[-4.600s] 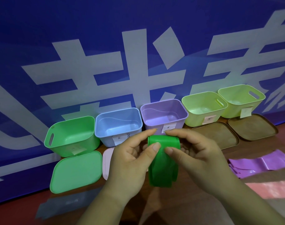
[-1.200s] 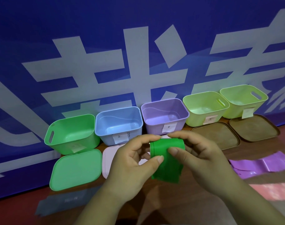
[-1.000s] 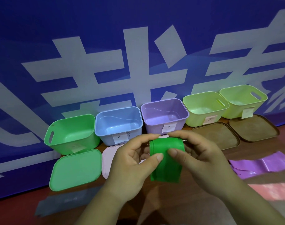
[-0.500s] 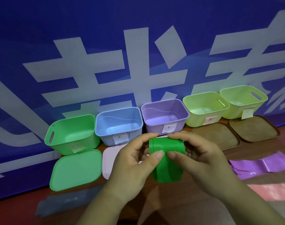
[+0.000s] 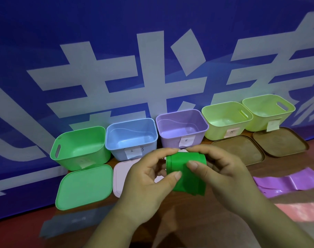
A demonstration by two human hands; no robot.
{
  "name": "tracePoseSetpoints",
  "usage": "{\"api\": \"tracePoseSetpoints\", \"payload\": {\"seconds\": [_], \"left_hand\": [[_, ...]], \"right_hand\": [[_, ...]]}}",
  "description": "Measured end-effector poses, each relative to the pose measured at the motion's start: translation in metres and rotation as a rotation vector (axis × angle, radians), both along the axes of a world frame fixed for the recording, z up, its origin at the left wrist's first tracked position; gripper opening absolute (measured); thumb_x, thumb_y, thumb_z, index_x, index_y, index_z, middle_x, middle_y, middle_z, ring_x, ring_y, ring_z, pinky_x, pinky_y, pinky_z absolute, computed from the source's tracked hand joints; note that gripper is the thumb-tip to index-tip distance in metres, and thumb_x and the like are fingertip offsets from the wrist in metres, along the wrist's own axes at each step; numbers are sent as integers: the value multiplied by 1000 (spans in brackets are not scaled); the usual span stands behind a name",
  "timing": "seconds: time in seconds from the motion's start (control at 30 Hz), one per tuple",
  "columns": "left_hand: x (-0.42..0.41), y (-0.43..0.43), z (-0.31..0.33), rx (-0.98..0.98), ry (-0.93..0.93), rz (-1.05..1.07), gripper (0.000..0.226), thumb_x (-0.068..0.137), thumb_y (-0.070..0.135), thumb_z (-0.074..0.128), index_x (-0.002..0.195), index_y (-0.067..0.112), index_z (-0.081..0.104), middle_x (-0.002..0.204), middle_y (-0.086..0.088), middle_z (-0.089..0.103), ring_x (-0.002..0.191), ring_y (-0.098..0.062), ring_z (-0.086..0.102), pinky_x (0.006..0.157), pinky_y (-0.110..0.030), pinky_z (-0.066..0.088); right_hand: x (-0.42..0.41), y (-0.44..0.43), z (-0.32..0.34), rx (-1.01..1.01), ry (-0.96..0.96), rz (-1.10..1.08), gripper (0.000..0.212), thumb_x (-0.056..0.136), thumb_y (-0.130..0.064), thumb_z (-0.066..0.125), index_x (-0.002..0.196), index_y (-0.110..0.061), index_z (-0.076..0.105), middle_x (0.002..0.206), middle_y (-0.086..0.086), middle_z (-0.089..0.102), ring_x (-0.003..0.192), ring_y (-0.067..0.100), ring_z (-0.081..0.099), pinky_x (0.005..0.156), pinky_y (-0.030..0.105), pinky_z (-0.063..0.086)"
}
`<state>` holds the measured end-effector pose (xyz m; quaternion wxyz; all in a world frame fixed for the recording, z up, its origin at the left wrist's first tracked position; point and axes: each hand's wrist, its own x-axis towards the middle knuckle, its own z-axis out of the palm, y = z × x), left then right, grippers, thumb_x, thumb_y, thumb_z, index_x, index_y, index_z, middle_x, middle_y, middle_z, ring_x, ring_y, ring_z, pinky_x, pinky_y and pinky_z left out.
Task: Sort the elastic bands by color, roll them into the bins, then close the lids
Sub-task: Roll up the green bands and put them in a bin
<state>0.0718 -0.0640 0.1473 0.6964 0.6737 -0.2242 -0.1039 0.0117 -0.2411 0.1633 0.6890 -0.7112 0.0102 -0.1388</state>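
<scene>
Here, two hands pinch one green band before five bins.

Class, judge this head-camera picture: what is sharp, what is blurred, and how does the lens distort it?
Head view: green band and fingers sharp; pink band at the lower right smeared; wide-angle lens fans the bins outward; dim, bluish light.

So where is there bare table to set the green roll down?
Bare wood shows between the forearms, below the green band, and in a strip between the brown lids and the purple band. Along the wall, bins and lids sit packed.
</scene>
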Motion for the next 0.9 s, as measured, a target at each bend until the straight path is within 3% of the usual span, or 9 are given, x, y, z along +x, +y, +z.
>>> {"api": "tracePoseSetpoints", "payload": {"seconds": [0.07,0.13,0.2,0.27,0.5,0.67,0.8,0.9], "left_hand": [[0,-1,0,-27,16,1,42,72,25,77,113,35,71,111,-7,73,103,-34,66,93,-56,53],[0,-1,1,-42,30,0,43,71,24,77,112,34,72,110,-8,73,104,-39,65,93,-56,53],[0,-2,2,-50,49,0,44,70,21,79,112,33,73,107,-8,74,101,-35,68,86,-44,58],[0,-2,4,-56,68,8,44,72,13,79,111,33,73,103,-7,76,97,-23,71,82,-28,57],[-2,-2,8,-22,67,11,38,76,15,74,113,23,73,106,-2,76,99,-17,71,81,-20,54],[-2,-1,8,7,39,-19,45,73,31,77,117,39,70,114,4,73,109,-18,68,88,-26,55],[-4,-1,6,2,10,-50,53,73,27,76,122,41,65,121,2,70,113,-24,65,93,-36,52],[-6,-1,6,3,-27,-28,51,73,24,77,121,39,66,119,-1,70,108,-28,65,90,-39,52]], "right_hand": [[-1,0,0,4,-2,0,24,78,-25,80,101,-20,73,97,3,75,87,19,72,74,27,58],[-2,1,-1,-14,-19,-14,28,79,-34,79,104,-24,72,97,4,74,86,22,71,73,30,59],[-1,0,-3,-73,-28,-31,38,74,-50,78,107,-32,71,97,5,73,86,29,68,73,39,59],[-1,-1,-4,-101,-47,-15,43,73,-58,75,110,-35,69,102,1,71,86,30,67,74,38,58],[-4,-4,-7,-158,-81,13,40,78,-55,72,115,-39,66,111,-3,68,90,29,66,80,41,58],[-5,-3,-6,-78,-69,27,42,75,-53,76,112,-34,69,102,6,71,89,34,67,76,45,58],[-5,-3,-5,64,-10,36,49,66,-55,81,107,-30,71,99,12,74,88,22,70,76,38,58],[-4,-3,-4,40,32,2,41,69,-49,78,105,-32,72,93,16,72,83,24,67,74,44,57]]}}
